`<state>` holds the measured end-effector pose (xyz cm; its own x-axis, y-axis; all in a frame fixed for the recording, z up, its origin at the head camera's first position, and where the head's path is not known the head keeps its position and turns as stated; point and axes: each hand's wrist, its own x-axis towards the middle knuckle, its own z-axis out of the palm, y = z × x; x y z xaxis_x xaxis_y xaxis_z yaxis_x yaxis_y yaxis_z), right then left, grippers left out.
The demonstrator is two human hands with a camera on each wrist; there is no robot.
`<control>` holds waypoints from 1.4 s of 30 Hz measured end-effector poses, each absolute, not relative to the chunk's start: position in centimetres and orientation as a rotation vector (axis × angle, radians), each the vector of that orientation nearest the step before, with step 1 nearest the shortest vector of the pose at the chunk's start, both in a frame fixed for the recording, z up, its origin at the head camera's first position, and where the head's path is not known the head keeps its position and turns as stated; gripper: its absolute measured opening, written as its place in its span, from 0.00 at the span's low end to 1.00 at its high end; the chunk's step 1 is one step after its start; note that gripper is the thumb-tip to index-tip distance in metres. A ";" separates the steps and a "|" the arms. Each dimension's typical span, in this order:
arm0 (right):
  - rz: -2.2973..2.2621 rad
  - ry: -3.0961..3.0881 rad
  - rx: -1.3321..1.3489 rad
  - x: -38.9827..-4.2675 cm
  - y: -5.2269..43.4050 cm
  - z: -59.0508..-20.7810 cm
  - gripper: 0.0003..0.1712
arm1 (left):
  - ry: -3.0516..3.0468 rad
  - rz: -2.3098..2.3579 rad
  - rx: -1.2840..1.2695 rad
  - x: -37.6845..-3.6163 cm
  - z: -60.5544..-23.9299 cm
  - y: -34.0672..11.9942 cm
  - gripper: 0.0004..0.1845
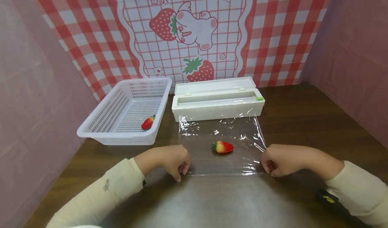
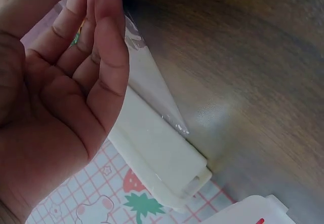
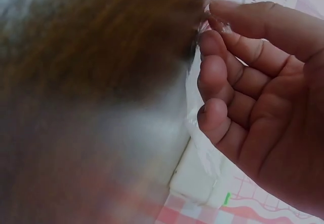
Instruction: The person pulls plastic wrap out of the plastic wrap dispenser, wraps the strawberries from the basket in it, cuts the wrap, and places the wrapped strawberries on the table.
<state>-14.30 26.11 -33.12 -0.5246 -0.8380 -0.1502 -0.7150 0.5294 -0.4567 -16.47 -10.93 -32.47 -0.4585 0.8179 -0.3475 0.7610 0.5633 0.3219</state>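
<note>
While the left hand point(image 1: 174, 159) and right hand point(image 1: 282, 159) pinch the near corners of film point(image 1: 200, 162) reaching from a box point(image 1: 218, 111), even tension should keep it smooth around the strawberry point(image 1: 223, 147) at its middle.

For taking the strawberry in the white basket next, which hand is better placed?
The left hand, probably: it is nearer the white basket and its strawberry. Yet it pinches the clear film, like the right hand.

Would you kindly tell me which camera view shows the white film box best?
The head view, because the white film box appears whole there, lid open. The left wrist view shows just one end, past the left hand; the right wrist view, the other.
</note>
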 end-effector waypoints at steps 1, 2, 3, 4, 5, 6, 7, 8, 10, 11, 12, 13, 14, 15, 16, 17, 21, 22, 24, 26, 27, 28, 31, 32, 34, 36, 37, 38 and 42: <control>-0.496 2.418 -1.305 -14.3 26.2 -33.1 0.14 | 2.332 0.179 1.275 -16.4 -32.4 -11.0 0.10; -0.505 2.417 -1.323 -14.4 26.3 -33.1 0.14 | 2.331 0.185 1.284 -16.4 -32.4 -11.0 0.10; -0.517 2.416 -1.330 -14.4 26.3 -33.1 0.14 | 2.331 0.190 1.298 -16.4 -32.4 -11.1 0.09; -0.523 2.418 -1.330 -14.4 26.4 -33.0 0.13 | 2.330 0.196 1.310 -16.4 -32.4 -11.2 0.09; -0.530 2.423 -1.331 -14.5 26.4 -33.0 0.13 | 2.329 0.202 1.326 -16.5 -32.4 -11.3 0.09; -0.536 2.428 -1.322 -14.5 26.5 -32.9 0.13 | 2.331 0.207 1.338 -16.5 -32.4 -11.3 0.10; -0.541 2.434 -1.312 -14.5 26.6 -32.8 0.13 | 2.332 0.215 1.350 -16.6 -32.4 -11.4 0.09; -0.544 2.442 -1.302 -14.6 26.7 -32.6 0.12 | 2.335 0.229 1.361 -16.6 -32.3 -11.5 0.09; -0.549 2.463 -1.293 -14.7 26.9 -32.4 0.12 | 2.336 0.269 1.377 -16.8 -32.1 -11.7 0.08; -0.555 2.472 -1.289 -14.7 27.0 -32.3 0.12 | 2.341 0.290 1.384 -16.8 -32.0 -11.8 0.08; -0.558 2.480 -1.289 -14.8 27.1 -32.2 0.12 | 2.347 0.312 1.389 -16.9 -31.8 -12.0 0.07; -0.562 2.492 -1.297 -14.9 27.2 -32.0 0.12 | 2.353 0.339 1.391 -17.0 -31.7 -12.1 0.07; -0.568 2.500 -1.296 -15.0 27.3 -31.9 0.12 | 2.356 0.370 1.388 -17.1 -31.5 -12.2 0.06; -0.579 2.506 -1.296 -15.1 27.4 -31.7 0.12 | 2.364 0.399 1.376 -17.2 -31.3 -12.4 0.06; -0.589 2.513 -1.297 -15.2 27.5 -31.6 0.11 | 2.374 0.429 1.363 -17.3 -31.1 -12.5 0.05; -0.597 2.522 -1.294 -15.3 27.6 -31.4 0.11 | 2.386 0.463 1.336 -17.4 -30.8 -12.7 0.05; -0.652 2.550 -1.286 -15.9 28.0 -30.6 0.11 | 2.465 0.594 1.248 -18.0 -30.1 -13.1 0.04; -0.666 2.558 -1.291 -16.1 28.1 -30.4 0.11 | 2.498 0.618 1.243 -18.2 -30.0 -13.2 0.04; -0.692 2.573 -1.287 -16.5 28.2 -30.2 0.11 | 2.579 0.660 1.224 -18.6 -29.9 -13.3 0.04; -0.702 2.600 -1.283 -17.0 28.3 -30.0 0.10 | 2.667 0.692 1.196 -19.0 -30.0 -13.3 0.03; -0.704 2.614 -1.276 -17.3 28.4 -30.0 0.09 | 2.708 0.708 1.179 -19.2 -30.2 -13.2 0.03; -0.708 2.625 -1.258 -17.6 28.4 -30.0 0.09 | 2.749 0.717 1.161 -19.4 -30.3 -13.2 0.03; -0.713 2.655 -1.219 -18.4 28.4 -30.0 0.08 | 2.840 0.723 1.080 -20.1 -30.8 -12.8 0.03; -0.719 2.656 -1.202 -18.6 28.3 -30.1 0.08 | 2.867 0.711 1.048 -20.3 -31.0 -12.7 0.03; -0.727 2.657 -1.173 -19.2 28.3 -30.2 0.07 | 2.911 0.662 0.978 -20.5 -31.2 -12.3 0.03; -0.727 2.655 -1.161 -19.7 28.2 -30.5 0.07 | 2.942 0.598 0.916 -20.6 -31.3 -11.8 0.03; -0.726 2.653 -1.153 -19.9 28.2 -30.6 0.08 | 2.956 0.564 0.885 -20.7 -31.3 -11.7 0.03; -0.723 2.652 -1.140 -20.2 28.1 -30.7 0.08 | 2.966 0.529 0.861 -20.7 -31.3 -11.5 0.03; -0.707 2.641 -1.100 -20.9 27.9 -31.2 0.08 | 2.971 0.437 0.779 -21.1 -31.5 -11.0 0.03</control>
